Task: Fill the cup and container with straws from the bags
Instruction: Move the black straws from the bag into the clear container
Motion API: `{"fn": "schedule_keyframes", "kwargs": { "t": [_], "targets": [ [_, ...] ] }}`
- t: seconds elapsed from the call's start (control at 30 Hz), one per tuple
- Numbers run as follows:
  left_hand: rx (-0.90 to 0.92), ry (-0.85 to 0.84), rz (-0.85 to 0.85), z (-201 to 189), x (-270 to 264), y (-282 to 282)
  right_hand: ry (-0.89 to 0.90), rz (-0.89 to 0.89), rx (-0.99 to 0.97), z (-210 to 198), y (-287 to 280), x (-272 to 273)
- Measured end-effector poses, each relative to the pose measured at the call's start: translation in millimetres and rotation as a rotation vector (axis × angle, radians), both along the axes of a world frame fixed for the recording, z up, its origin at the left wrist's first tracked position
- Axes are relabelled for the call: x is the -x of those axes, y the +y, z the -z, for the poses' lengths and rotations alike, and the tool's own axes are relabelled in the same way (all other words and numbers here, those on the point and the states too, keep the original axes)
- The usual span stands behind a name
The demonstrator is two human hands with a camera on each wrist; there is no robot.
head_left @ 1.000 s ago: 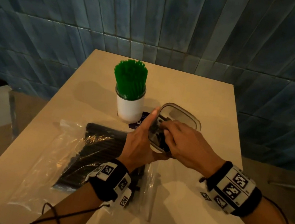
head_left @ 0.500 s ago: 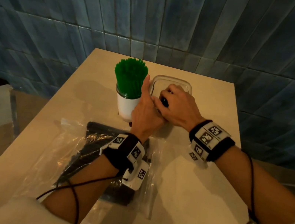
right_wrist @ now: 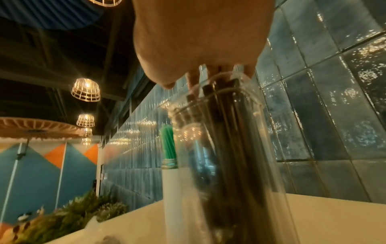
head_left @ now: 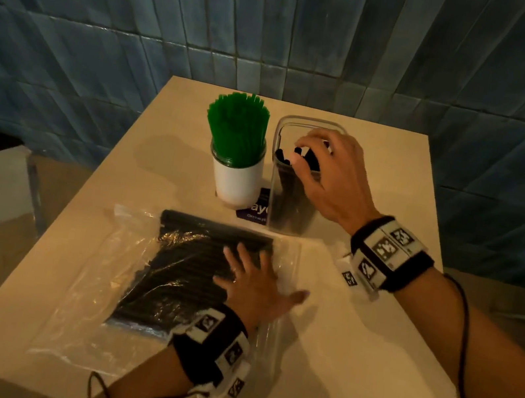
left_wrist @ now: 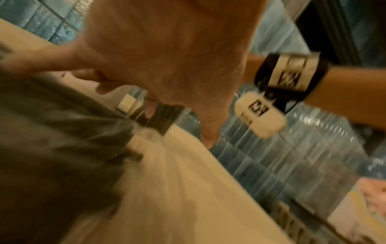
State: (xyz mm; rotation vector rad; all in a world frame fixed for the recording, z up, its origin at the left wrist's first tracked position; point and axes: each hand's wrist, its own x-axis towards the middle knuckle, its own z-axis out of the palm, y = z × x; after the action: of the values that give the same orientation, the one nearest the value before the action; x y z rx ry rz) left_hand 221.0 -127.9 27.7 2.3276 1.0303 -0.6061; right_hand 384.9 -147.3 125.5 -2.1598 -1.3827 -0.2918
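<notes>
Near the desk's far edge, your right hand [head_left: 335, 172] pinches light, slippery black straws [head_left: 291, 183] in the container [head_left: 304, 126]; your left hand [head_left: 253, 284] lies flat, fingers spread, on the bag [head_left: 122, 279].

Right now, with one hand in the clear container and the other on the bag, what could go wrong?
1. The right hand works at the top of the tall clear container; a sideways nudge might tip it.
2. The cup of green straws stands right beside it and could be knocked.
3. The left hand lies flat on the bag of black straws; the slick plastic may slide.
</notes>
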Motion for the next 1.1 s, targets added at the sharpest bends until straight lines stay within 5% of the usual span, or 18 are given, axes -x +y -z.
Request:
{"fn": "schedule_keyframes", "kwargs": {
  "t": [0.13, 0.23, 0.33, 0.47, 0.77, 1.1],
  "targets": [
    [-0.058, 0.144, 0.082, 27.2, 16.1, -11.7, 0.098, 0.042, -0.393, 18.8, -41.3, 34.3],
    [-0.044, 0.101, 0.074, 25.7, 15.0, -4.4, 0.281, 0.085, -0.450, 49.1, -76.1, 59.8],
    [0.086, 0.015, 0.032, 17.8, 21.5, 14.0, 0.567, 0.137, -0.091, 86.5, -98.0, 73.4],
    [0.128, -0.269, -0.028, 15.3, 37.5, 30.5, 0.546, -0.022, 0.452, 108.9, -95.6, 89.7],
    [0.216, -0.627, -0.260, 8.3, 51.3, 28.5, 0.468, -0.176, 0.578, 111.3, -33.2, 108.4],
    [0.304, -0.688, -0.312, 1.4, 54.8, 29.0, 0.409, -0.141, 0.772, 122.7, -9.0, 111.1]
  ]
}}
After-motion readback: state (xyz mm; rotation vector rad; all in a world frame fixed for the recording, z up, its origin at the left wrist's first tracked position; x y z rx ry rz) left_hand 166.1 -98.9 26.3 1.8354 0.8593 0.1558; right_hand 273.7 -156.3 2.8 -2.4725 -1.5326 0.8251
